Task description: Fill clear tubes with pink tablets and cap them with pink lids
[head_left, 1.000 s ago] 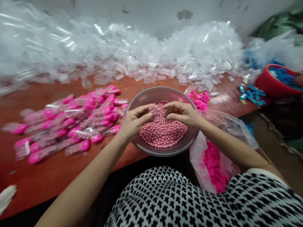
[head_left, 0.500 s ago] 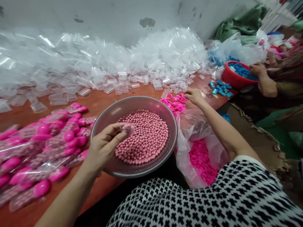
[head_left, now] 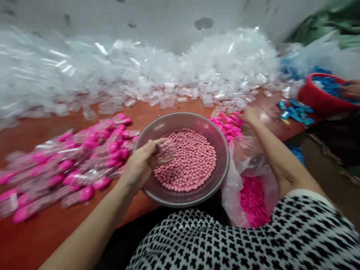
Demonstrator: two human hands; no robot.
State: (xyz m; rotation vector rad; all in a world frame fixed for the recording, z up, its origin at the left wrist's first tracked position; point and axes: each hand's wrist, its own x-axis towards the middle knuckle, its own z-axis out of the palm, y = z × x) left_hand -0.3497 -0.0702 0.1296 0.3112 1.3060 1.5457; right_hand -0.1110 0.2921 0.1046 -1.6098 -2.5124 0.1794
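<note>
Above the left side of a grey bowl [head_left: 225,176], my left hand [head_left: 143,161] is closed around a small clear plastic container [head_left: 166,149] with pink beads showing in it. Many loose pink beads [head_left: 187,161] lie in the bowl. My right hand [head_left: 250,116] reaches to a small heap of bright pink caps [head_left: 229,125] right of the bowl. Its fingertips pinch at a cap on the heap's right edge, somewhat blurred. Below that forearm, an open clear plastic bag [head_left: 232,195] holds more pink caps [head_left: 254,200].
Filled containers with pink caps [head_left: 92,157] are heaped on the left of the brown table [head_left: 36,240]. A big pile of clear containers [head_left: 168,71] lines the wall. At right stand a red bowl [head_left: 306,97] of blue pieces, a co-worker's hand [head_left: 351,90] and loose blue pieces [head_left: 298,112].
The view has turned left, so everything sits farther right. Beads now show plainly in the container in my left hand, which has tilted. My right hand stays at the pink caps.
</note>
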